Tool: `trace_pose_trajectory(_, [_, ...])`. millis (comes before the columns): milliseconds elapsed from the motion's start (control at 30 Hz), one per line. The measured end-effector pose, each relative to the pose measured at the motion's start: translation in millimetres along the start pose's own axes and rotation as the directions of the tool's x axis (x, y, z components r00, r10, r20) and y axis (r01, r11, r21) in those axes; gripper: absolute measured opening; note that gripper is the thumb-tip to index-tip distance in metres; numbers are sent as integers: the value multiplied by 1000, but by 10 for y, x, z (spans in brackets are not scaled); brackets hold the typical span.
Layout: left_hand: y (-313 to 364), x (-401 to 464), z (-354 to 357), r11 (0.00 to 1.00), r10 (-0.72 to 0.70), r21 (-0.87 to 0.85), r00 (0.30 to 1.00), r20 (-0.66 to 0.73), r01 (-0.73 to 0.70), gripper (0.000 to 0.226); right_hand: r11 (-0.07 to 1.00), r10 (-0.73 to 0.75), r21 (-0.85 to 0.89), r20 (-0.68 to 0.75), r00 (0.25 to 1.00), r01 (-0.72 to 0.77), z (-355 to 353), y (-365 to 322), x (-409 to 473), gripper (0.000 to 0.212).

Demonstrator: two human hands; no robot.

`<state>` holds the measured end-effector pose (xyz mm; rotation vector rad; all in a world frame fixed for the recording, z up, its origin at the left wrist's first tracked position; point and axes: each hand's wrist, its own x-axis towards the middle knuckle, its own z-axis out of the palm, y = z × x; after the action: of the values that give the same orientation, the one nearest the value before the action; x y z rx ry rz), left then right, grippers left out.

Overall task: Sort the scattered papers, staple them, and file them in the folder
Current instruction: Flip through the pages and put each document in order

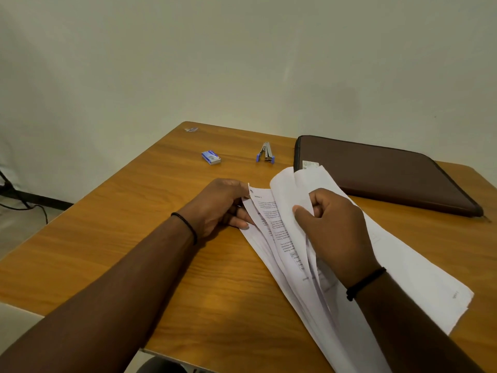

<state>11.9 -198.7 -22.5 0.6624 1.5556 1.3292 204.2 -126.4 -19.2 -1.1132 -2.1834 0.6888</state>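
Papers [279, 238] sit in a loose stack on the near right part of the wooden table [134, 238], and from my feed their long axis runs diagonally, from the upper end near the table's middle down toward the near right edge. I see printed text on the exposed sheet, its heading at the far end. My right hand [336, 232] lies on top of the stack with fingers curled round several sheets, lifting and bending them up and over so their top edge curls toward the folder [384, 173]. My left hand [223, 205] pinches the far left corner of the lower sheets, thumb on top. Each wrist carries a dark band. The brown folder lies flat and zipped shut at the far right of the table, long side running left to right, touching or just behind the raised sheets; I cannot see what it holds. A stapler [265, 153] stands well apart beyond the papers, with a small blue staple box [211, 157] to its left. A pale plain wall [242, 63] backs the table, and dark cables [24, 203] trail on the floor at left.
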Motion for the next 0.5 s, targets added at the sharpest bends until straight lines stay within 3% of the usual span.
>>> trace_pose_trajectory(167, [12,5,-7,1000,-19,9,1000,13,19,39,998,-12,-66,6,1000,13,-14,-44,-21,34])
trace_pose_trajectory(333, [-12,7,-9,1000,-15,28,1000,21,15,33,989,-47,-142,23,999,50,4,-37,-39,31])
trace_pose_trajectory(500, [-6,-17,76,982,-33,187,999,27,27,29,959,-123,-259,2,992,120,28,-61,-62,20])
